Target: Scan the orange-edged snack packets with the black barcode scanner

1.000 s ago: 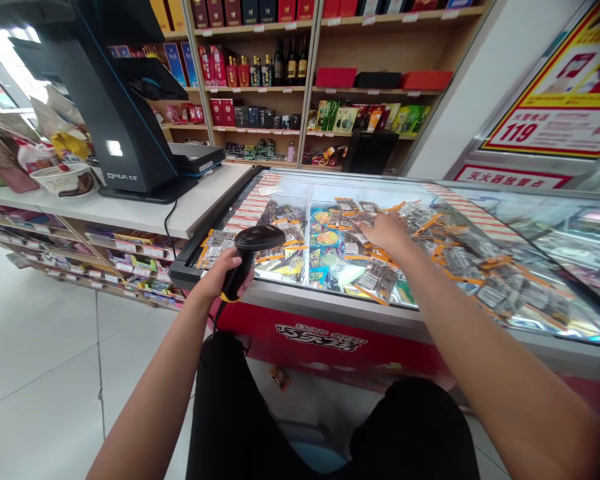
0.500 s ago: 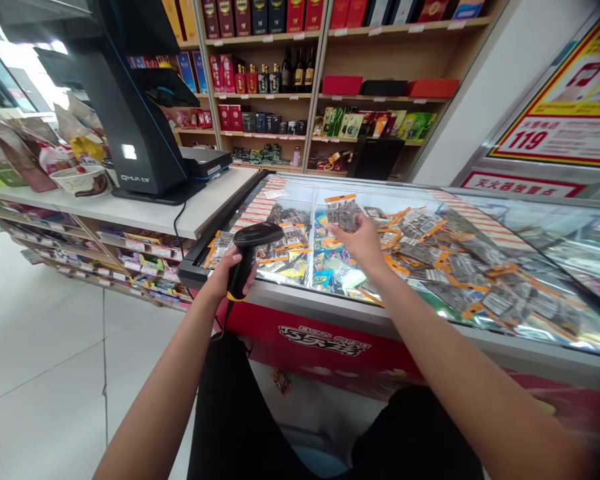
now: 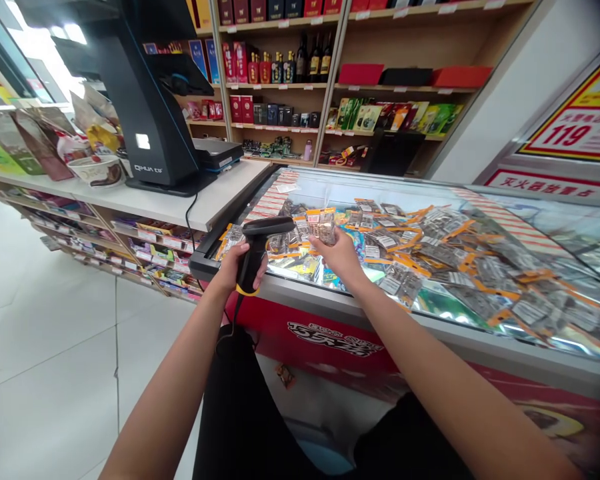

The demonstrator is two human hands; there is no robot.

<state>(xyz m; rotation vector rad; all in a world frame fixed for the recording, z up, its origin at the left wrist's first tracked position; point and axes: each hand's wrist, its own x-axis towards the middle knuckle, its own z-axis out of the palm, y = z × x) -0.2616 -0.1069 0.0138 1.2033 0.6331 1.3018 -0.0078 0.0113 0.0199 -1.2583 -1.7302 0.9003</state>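
My left hand (image 3: 235, 268) is wrapped round the handle of a black barcode scanner (image 3: 266, 229) with a yellow ring at its base. The scanner's head points right, at a small snack packet (image 3: 322, 225) with orange edges. That packet is pinched upright in my right hand (image 3: 338, 255), a short way from the scanner, its printed label side partly in view. Beneath both hands is the glass top of a red freezer chest (image 3: 280, 310), with many similar orange-edged packets (image 3: 445, 257) strewn over its right side and more to the left.
A black checkout machine (image 3: 153, 113) and a paper bowl (image 3: 96, 171) stand on the white counter (image 3: 230, 193) at left. Behind the chest rise shelves (image 3: 280, 87) of boxes and bottles. A packet (image 3: 285, 375) lies on the floor by my legs. The scanner's cord hangs down.
My right hand has brought its packet left and lower, nearer the scanner. Another packet or two now lies on the glass right of that hand. The view has shifted slightly left.
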